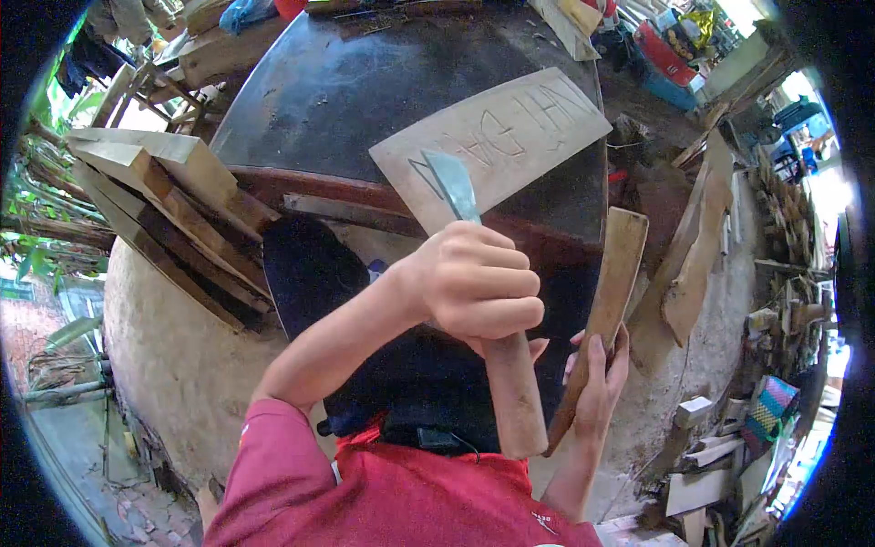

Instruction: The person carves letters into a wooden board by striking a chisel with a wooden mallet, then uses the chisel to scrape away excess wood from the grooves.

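My left hand (478, 283) is closed in a fist around a chisel, with its thick wooden handle (517, 401) pointing down toward my lap. The chisel's flat metal blade (453, 185) points away from me and overlaps the near left part of a pale wooden board (547, 169) in this view. Large outlined letters run along that board, which lies slanted over the table's near edge. In my right hand (600, 378) is a long, flat wooden bat (616, 269), its wide end up and its lower end beside the chisel handle. The fingers wrap its edge.
The dark table (310, 109) has a reddish-brown front edge. Thick curved timber pieces (173, 201) lean at its left. A long rough plank (697, 246) stands on the right, near stacked wood scraps and a woven colored basket (770, 406). Red and blue containers (665, 68) sit at the back right.
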